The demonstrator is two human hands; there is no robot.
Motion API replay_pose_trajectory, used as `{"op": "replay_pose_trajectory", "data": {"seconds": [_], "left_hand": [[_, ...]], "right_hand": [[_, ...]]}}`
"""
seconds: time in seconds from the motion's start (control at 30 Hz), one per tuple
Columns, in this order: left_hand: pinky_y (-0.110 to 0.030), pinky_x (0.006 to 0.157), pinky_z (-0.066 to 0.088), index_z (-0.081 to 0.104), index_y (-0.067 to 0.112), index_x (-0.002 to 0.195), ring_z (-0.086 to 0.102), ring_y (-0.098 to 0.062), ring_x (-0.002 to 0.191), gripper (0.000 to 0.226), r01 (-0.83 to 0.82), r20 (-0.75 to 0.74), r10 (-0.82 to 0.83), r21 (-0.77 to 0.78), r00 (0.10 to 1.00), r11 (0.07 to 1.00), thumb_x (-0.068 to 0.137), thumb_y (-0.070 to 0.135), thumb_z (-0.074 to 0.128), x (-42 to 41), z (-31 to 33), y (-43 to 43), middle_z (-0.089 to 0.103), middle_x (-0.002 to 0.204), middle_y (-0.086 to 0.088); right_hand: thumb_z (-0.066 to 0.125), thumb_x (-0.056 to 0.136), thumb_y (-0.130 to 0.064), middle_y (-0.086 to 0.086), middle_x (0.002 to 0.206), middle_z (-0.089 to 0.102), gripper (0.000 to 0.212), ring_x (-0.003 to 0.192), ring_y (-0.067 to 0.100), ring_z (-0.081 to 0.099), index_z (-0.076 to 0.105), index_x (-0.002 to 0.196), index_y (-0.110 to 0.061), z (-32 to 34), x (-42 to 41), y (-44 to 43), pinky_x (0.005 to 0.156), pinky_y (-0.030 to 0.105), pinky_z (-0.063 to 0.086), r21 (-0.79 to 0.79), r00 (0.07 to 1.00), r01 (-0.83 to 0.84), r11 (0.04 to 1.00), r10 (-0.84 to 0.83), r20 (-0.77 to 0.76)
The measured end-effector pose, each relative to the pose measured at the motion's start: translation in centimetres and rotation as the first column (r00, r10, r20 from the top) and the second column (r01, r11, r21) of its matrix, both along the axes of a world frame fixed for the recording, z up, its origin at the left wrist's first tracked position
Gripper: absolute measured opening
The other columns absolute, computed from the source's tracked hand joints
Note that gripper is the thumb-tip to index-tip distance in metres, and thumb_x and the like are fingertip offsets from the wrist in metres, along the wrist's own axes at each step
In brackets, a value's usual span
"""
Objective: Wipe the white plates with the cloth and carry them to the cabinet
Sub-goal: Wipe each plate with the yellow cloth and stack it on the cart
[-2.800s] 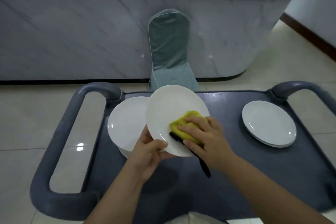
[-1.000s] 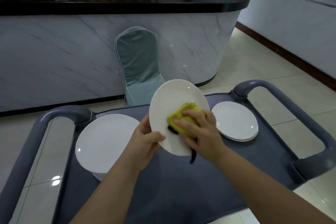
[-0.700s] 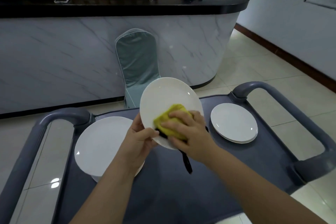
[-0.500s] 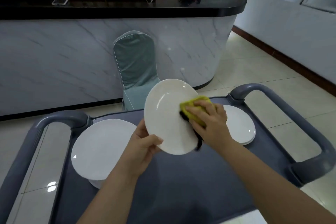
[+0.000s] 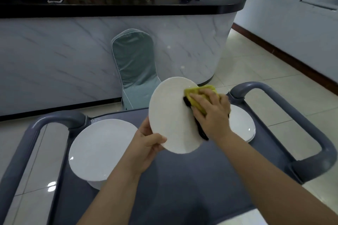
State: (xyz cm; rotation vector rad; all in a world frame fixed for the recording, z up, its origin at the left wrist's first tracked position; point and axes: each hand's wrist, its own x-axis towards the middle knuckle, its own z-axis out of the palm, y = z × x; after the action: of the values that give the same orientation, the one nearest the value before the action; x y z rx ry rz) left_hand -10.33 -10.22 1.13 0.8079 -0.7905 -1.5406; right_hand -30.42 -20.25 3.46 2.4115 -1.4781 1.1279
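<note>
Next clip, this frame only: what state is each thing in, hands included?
held plate: off the cart, tilted, gripped at its lower left rim.
cloth: pressed on the held plate's upper right edge.
left hand: grips the held plate.
right hand: presses the cloth.
left stack of plates: flat on the cart.
right stack of plates: flat on the cart, partly hidden by the right hand.
cart: bears both stacks.

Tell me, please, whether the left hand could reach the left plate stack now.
Probably in reach, but not free: the left hand grips the tilted plate by its rim. The left stack lies uncovered on the cart beside it, nothing between.
</note>
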Motion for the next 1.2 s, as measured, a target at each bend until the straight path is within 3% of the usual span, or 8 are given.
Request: {"op": "replay_pose_trajectory", "data": {"seconds": [0.23, 0.43, 0.63, 0.8, 0.87, 1.03, 1.13, 1.2], "left_hand": [[-0.035, 0.069, 0.055, 0.061, 0.027, 0.126, 0.066, -0.023, 0.097, 0.073, 0.007, -0.015, -0.007, -0.016, 1.000, 1.000, 0.063, -0.010, 0.059, 0.9, 0.0, -0.7, 0.068, 0.114, -0.005], [-0.036, 0.072, 0.054, 0.058, 0.032, 0.129, 0.064, -0.023, 0.102, 0.075, 0.113, 0.122, -0.112, 0.002, 0.986, 0.994, 0.061, 0.001, 0.065, -0.5, -0.2, -0.1, 0.065, 0.121, -0.006], [-0.038, 0.071, 0.055, 0.060, 0.028, 0.128, 0.066, -0.024, 0.098, 0.071, 0.053, 0.100, -0.053, 0.001, 0.994, 0.999, 0.067, -0.009, 0.057, 0.4, 0.3, -1.1, 0.066, 0.118, -0.006], [-0.029, 0.065, 0.055, 0.071, 0.032, 0.112, 0.070, -0.018, 0.095, 0.041, -0.205, 0.150, 0.191, 0.080, 0.970, 0.976, 0.084, 0.002, 0.064, 1.6, 0.8, -1.8, 0.071, 0.113, -0.001], [-0.029, 0.065, 0.056, 0.073, 0.034, 0.103, 0.070, -0.016, 0.094, 0.024, -0.317, 0.202, 0.294, 0.095, 0.934, 0.944, 0.095, 0.017, 0.058, 1.6, 1.5, -2.4, 0.073, 0.108, 0.003], [-0.036, 0.071, 0.056, 0.069, 0.041, 0.088, 0.067, -0.009, 0.081, 0.020, -0.458, 0.477, 0.450, -0.107, 0.755, 0.882, 0.099, 0.035, 0.053, -0.1, 3.5, -3.8, 0.073, 0.085, 0.012], [-0.039, 0.062, 0.050, 0.055, 0.034, 0.084, 0.060, -0.007, 0.063, 0.012, -0.406, 0.637, 0.489, -0.286, 0.597, 0.868, 0.096, 0.037, 0.056, -1.1, 4.0, -4.1, 0.065, 0.072, 0.007], [-0.024, 0.056, 0.046, 0.050, 0.034, 0.078, 0.056, -0.002, 0.059, 0.019, -0.354, 0.695, 0.508, -0.369, 0.510, 0.860, 0.094, 0.042, 0.057, -1.1, 4.0, -3.9, 0.062, 0.069, 0.014]], "right_hand": [[0.061, 0.086, -0.036, -0.005, 0.129, 0.056, 0.034, 0.103, 0.030, 0.046, 0.063, 0.120, -0.036, -4.7, -0.1, 4.6, 0.090, 0.045, 0.040, -0.002, 0.924, -0.368, 0.930, 0.366, -0.114], [0.054, 0.090, -0.042, -0.001, 0.130, 0.057, 0.035, 0.096, 0.035, 0.050, 0.068, 0.119, -0.029, -1.7, -1.6, 0.1, 0.085, 0.047, 0.041, 0.050, 0.998, 0.041, 0.998, -0.043, 0.037], [0.060, 0.086, -0.033, -0.001, 0.131, 0.057, 0.036, 0.101, 0.032, 0.051, 0.067, 0.121, -0.029, -4.1, 1.2, 4.4, 0.090, 0.042, 0.040, 0.006, 0.940, -0.335, 0.942, 0.335, -0.070], [0.063, 0.085, -0.021, 0.007, 0.115, 0.067, 0.028, 0.080, 0.035, 0.054, 0.073, 0.111, -0.018, -5.7, -4.2, 3.0, 0.068, 0.047, 0.050, -0.013, 0.993, -0.056, 0.998, 0.054, -0.107], [0.061, 0.089, -0.023, 0.007, 0.119, 0.064, 0.032, 0.090, 0.035, 0.054, 0.069, 0.119, -0.016, -3.9, -4.0, 1.7, 0.077, 0.048, 0.048, 0.023, 0.999, 0.030, 0.999, -0.030, 0.021], [0.054, 0.093, -0.039, -0.005, 0.128, 0.054, 0.041, 0.113, 0.010, 0.043, 0.058, 0.130, -0.024, 2.6, 1.9, 0.5, 0.101, 0.026, 0.032, -0.026, 0.929, -0.137, 0.990, 0.137, 0.344], [0.054, 0.087, -0.055, -0.005, 0.128, 0.055, 0.049, 0.105, 0.019, 0.044, 0.058, 0.130, -0.031, 3.7, 5.1, 1.3, 0.091, 0.032, 0.035, -0.050, 0.983, -0.111, 0.993, 0.117, 0.142], [0.053, 0.084, -0.062, -0.010, 0.124, 0.057, 0.051, 0.100, 0.023, 0.043, 0.059, 0.128, -0.035, 3.2, 4.7, 1.1, 0.086, 0.035, 0.035, -0.065, 0.998, -0.037, 0.997, 0.040, 0.047]]}}
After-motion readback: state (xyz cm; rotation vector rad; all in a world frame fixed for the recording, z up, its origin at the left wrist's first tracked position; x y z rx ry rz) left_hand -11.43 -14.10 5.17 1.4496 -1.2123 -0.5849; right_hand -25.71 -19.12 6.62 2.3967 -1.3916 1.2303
